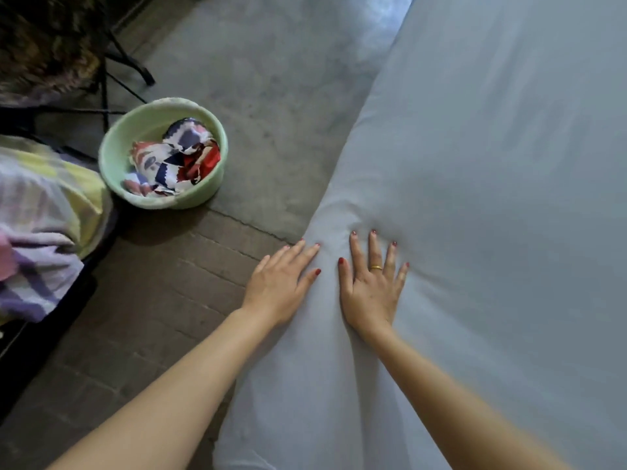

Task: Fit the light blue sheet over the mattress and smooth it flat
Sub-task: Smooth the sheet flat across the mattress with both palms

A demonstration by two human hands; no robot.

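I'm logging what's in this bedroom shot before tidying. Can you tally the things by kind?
Hands: 2, left hand and right hand, both flat on the sheet
Sheet: 1, light blue
Basin: 1, green, on the floor
Patterned cloth: 1 bundle, in the basin
Striped blanket: 1
Ring: 1
Total: 7

no readable text, labels, numbers, signs
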